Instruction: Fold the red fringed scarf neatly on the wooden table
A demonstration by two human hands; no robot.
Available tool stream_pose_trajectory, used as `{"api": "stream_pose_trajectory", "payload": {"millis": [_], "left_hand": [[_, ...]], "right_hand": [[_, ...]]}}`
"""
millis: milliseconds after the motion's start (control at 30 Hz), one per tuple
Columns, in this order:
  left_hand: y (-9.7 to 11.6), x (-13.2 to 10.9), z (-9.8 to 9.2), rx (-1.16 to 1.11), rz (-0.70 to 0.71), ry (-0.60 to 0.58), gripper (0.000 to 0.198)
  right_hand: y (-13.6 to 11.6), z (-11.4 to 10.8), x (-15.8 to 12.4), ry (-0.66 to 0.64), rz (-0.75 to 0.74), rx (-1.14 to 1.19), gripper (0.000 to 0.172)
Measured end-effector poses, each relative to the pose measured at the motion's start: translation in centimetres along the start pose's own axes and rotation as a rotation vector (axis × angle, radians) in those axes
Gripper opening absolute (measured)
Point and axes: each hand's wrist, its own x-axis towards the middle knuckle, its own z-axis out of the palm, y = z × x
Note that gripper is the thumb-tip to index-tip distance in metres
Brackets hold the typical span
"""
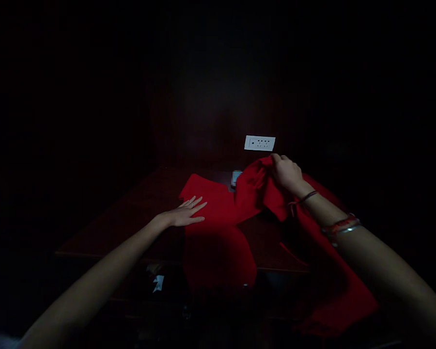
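Observation:
A red garment [218,242] lies partly on the dark table, with its near part hanging over the front edge. My left hand [186,213] rests flat on its left side, fingers spread, a ring on one finger. Higher up at the right, my right hand [288,173] is closed on a bunched part of the red cloth, lifting it off the tabletop. More red fabric trails below my right forearm, down past the table's edge. The garment's exact kind is hard to make out in the dim light.
A dark reddish table [131,218] stretches under the cloth. On the wall behind it is a white socket plate [259,143]. A small blurred bright-faced object [236,178] sits at the back of the table. Something white [159,283] shows below the front edge. The surroundings are nearly black.

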Motion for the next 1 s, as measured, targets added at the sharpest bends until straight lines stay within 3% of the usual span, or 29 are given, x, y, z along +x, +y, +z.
{"api": "stream_pose_trajectory", "payload": {"millis": [100, 200, 300, 367, 467, 533, 767, 900, 1000], "left_hand": [[-0.9, 0.6, -0.5, -0.003, -0.048, 0.270, 0.052], [-2.7, 0.9, -1.4, -0.055, -0.114, 0.567, 0.035], [-4.4, 0.4, -1.9, -0.149, 0.004, 0.568, 0.026], [-5.1, -0.1, -1.7, -0.192, 0.122, 0.462, 0.023], [-5.2, -0.6, -1.3, -0.222, 0.183, 0.348, 0.023], [-5.0, -0.4, -1.2, -0.229, 0.181, 0.331, 0.023], [-3.6, 1.4, -1.0, -0.022, 0.090, 0.350, 0.017], [-1.3, 1.5, -1.0, 0.023, 0.165, 0.425, 0.021], [1.0, 1.4, -0.6, -0.017, 0.257, 0.390, 0.031]], "right_hand": [[-3.9, 1.3, -0.1, -0.124, -0.061, -0.026, 0.040], [-8.7, 2.5, -2.1, -0.023, -0.405, 0.169, 0.040], [-12.2, 3.5, -4.3, -0.143, -0.877, 0.436, 0.042], [-13.3, 4.4, -5.5, -0.239, -0.999, 0.493, 0.044], [-13.6, 6.0, -7.2, -0.314, -0.946, 0.452, 0.049], [-13.0, 6.8, -8.0, -0.328, -0.893, 0.425, 0.050], [-7.8, 7.4, -8.6, -0.198, -0.717, 0.396, 0.045], [-5.4, 7.0, -8.6, -0.198, -0.700, 0.489, 0.057], [-5.4, 7.2, -8.7, -0.188, -0.622, 0.494, 0.051]]}}
